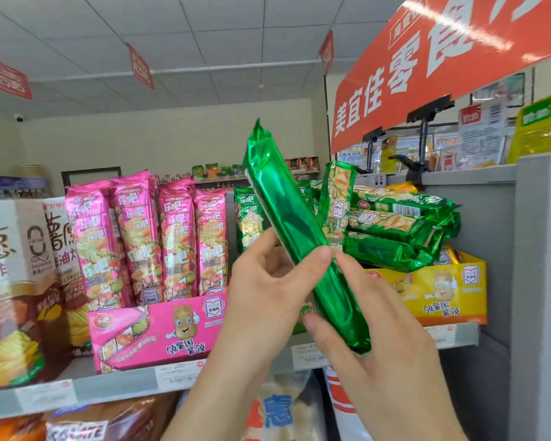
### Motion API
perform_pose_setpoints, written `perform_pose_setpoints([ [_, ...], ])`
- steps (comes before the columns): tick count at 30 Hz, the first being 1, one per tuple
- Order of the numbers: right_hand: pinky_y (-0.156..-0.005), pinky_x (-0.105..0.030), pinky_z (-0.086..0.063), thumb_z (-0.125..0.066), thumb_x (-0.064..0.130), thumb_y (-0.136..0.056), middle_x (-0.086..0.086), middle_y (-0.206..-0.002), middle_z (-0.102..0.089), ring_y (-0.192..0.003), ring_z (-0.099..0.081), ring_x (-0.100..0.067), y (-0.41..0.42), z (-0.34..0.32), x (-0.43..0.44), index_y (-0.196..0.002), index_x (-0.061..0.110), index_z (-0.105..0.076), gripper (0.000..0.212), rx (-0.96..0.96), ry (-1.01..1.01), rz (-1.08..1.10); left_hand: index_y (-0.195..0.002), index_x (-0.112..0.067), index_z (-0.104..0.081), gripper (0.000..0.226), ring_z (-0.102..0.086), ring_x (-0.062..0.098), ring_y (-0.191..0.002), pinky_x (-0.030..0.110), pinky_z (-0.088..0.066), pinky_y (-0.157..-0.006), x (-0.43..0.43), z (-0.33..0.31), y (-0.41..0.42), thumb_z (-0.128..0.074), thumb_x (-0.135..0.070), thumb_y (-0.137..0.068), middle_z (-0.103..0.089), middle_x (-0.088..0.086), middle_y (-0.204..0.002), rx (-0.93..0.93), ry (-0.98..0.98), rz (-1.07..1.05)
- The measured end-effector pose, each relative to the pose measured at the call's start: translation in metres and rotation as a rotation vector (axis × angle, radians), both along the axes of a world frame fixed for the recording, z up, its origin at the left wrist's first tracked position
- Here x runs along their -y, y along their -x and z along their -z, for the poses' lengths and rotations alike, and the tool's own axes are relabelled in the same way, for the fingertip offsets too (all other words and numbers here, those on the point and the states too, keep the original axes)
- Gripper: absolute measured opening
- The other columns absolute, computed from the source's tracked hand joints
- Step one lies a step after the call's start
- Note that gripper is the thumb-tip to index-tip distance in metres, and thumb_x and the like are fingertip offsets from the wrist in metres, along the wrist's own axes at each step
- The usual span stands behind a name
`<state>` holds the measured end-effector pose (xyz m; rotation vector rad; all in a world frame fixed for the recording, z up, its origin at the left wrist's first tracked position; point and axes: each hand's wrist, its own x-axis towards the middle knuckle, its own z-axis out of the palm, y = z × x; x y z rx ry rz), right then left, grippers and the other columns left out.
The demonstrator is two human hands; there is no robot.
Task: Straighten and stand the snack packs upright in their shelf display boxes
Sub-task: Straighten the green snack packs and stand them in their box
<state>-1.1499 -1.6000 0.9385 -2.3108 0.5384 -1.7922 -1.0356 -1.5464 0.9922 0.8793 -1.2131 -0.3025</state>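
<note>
- Our left hand and right hand both pinch the green pack.
- Its length runs from 11 to 5 o'clock.
- The yellow box lies at 3 o'clock, nearer the right hand.

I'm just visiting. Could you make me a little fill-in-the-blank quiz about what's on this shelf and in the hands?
The left hand and right hand grip the held pack, whose foil is ____.
The pink packs stand upright in the left box, coloured ____.
The piled packs lie sideways in the right box, coloured ____.
Missing words: green; pink; yellow.
</note>
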Motion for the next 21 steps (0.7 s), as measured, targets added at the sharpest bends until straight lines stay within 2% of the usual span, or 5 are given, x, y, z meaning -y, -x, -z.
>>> perform_pose_setpoints([
  [3, -0.086, -0.007, -0.041, -0.045, 0.061, -0.088, 0.034, -0.122, -0.054, -0.113, -0.052, 0.011, 0.007, 0.002, 0.002, -0.141, 0.054, -0.036, 0.054, 0.051, -0.160, -0.292, -0.102, -0.016, -0.068, 0.024, -0.070, 0.017, -0.074, 0.031, -0.058, -0.064, -0.002, 0.000, -0.004, -0.073, -0.018, -0.079, -0.073, 0.005, -0.083, -0.167, 0.001, 0.146],
  [5, -0.085, -0.010, -0.045, -0.046, 0.056, -0.089, 0.034, -0.121, -0.055, -0.111, -0.057, 0.006, 0.007, 0.004, 0.001, -0.138, 0.053, -0.041, 0.049, 0.094, -0.199, -0.352, -0.100, -0.012, -0.064, 0.024, -0.068, 0.016, -0.070, 0.030, -0.057, -0.063, -0.002, 0.000, -0.004, -0.068, -0.017, -0.076, -0.071, 0.003, -0.078, -0.216, -0.011, 0.193],
  [14, -0.081, 0.002, -0.037, -0.059, 0.031, -0.088, 0.027, -0.111, -0.060, -0.101, -0.057, 0.008, 0.008, 0.006, 0.002, -0.134, 0.036, -0.055, 0.047, 0.165, -0.074, -0.120, -0.102, -0.022, -0.070, 0.019, -0.071, 0.018, -0.083, 0.034, -0.057, -0.074, 0.007, -0.002, -0.002, -0.061, -0.019, -0.085, -0.074, 0.001, -0.091, -0.148, -0.101, 0.278],
  [17, -0.081, -0.003, -0.040, -0.057, 0.034, -0.089, 0.024, -0.111, -0.061, -0.103, -0.056, 0.007, 0.018, 0.000, 0.009, -0.133, 0.037, -0.055, 0.044, 0.208, -0.060, -0.046, -0.109, -0.033, -0.070, 0.023, -0.069, 0.012, -0.091, 0.035, -0.058, -0.080, 0.015, -0.005, -0.006, -0.059, -0.024, -0.092, -0.073, -0.005, -0.100, 0.165, -0.098, 0.013],
  [21, -0.071, -0.011, -0.048, -0.055, 0.046, -0.085, 0.029, -0.110, -0.061, -0.099, -0.060, 0.001, 0.035, -0.024, 0.033, -0.131, 0.045, -0.052, 0.046, 0.282, -0.156, -0.059, -0.119, -0.029, -0.067, 0.029, -0.057, 0.013, -0.106, 0.039, -0.052, -0.086, 0.023, -0.007, -0.025, -0.054, -0.025, -0.094, -0.063, -0.010, -0.112, 0.966, -0.189, -0.835],
])
